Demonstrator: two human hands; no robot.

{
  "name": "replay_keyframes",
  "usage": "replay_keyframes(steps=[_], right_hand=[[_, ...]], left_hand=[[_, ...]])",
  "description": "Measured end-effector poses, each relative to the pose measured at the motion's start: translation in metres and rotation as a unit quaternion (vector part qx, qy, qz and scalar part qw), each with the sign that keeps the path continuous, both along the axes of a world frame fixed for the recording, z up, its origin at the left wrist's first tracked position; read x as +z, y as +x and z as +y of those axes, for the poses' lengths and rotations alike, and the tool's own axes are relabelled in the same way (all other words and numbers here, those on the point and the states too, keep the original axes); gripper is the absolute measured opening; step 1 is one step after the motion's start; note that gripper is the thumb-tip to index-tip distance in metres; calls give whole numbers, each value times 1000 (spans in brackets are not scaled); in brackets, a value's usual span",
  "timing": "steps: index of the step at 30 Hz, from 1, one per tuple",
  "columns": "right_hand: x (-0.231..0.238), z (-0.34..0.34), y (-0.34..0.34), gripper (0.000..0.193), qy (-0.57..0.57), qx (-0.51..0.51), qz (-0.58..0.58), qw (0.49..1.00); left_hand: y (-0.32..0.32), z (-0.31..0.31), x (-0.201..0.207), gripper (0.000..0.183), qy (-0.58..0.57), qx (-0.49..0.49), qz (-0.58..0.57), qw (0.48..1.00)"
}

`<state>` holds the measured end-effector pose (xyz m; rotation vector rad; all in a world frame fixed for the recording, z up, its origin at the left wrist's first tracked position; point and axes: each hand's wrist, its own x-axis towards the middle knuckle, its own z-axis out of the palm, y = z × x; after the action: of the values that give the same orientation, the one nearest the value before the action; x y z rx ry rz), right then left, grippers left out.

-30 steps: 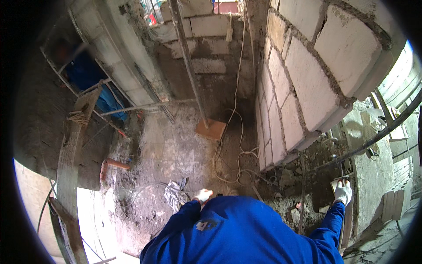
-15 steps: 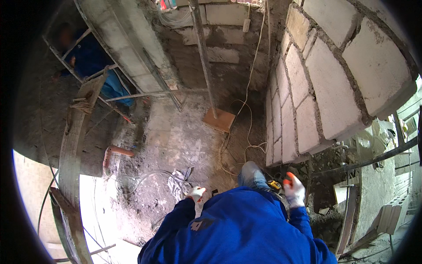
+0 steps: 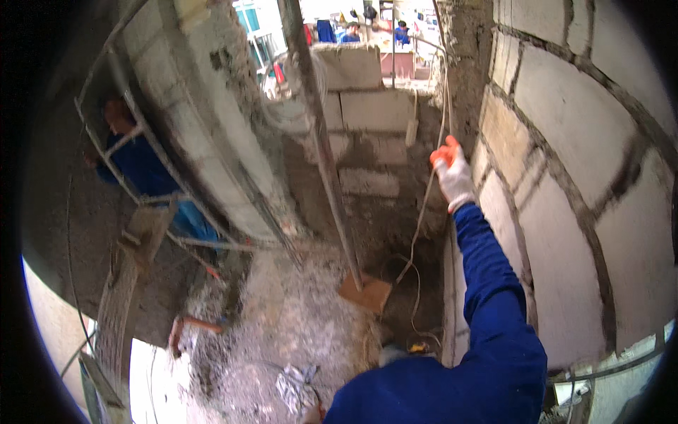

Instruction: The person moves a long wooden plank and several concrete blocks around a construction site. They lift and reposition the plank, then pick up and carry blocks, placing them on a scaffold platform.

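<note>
My right hand (image 3: 454, 177), in a white glove with orange fingers, is raised ahead beside the block wall. Its fingers are curled round a thin pale cable (image 3: 421, 219) that hangs from the opening above and trails down to the ground. Only a sliver of my left hand (image 3: 313, 414) shows at the lower edge, close to a crumpled pale cloth (image 3: 296, 389); its fingers are hidden. A yellow and black tool (image 3: 419, 348), partly covered by my body, lies near my right side.
A metal pole (image 3: 321, 141) stands on a brown board (image 3: 367, 293). The pale block wall (image 3: 551, 205) rises on my right. At left, a person in blue (image 3: 145, 166) is behind a metal frame (image 3: 155, 155), near a wooden plank (image 3: 116, 297). An orange pipe (image 3: 191, 325) sticks up from the rough ground.
My right hand has gone from beside my right hip up and forward to the cable. My left hand has dropped mostly out of view. The view has tilted up, showing the opening ahead.
</note>
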<state>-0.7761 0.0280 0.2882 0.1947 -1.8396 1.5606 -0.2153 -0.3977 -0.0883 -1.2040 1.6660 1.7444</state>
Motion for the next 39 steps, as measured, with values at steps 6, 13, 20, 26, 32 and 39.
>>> replay_keyframes(steps=[6,13,20,26,32,39], right_hand=[[109,52,-240,67,168,-296,-129,931],[128,-24,-200,35,-176,195,37,964],[84,-32,-40,23,67,342,144,926],[-27,-53,51,34,265,395,-57,878],[-127,-49,74,39,220,487,-251,807],[-52,18,-41,76,-350,487,-222,769]], left_hand=[[-120,-16,34,34,-48,76,-53,995],[-229,2,82,45,-31,41,40,998],[-440,99,291,51,95,-185,383,900],[-534,181,426,55,139,-281,501,806],[-526,217,429,40,182,-318,391,844],[-434,159,322,31,12,-388,412,824]])
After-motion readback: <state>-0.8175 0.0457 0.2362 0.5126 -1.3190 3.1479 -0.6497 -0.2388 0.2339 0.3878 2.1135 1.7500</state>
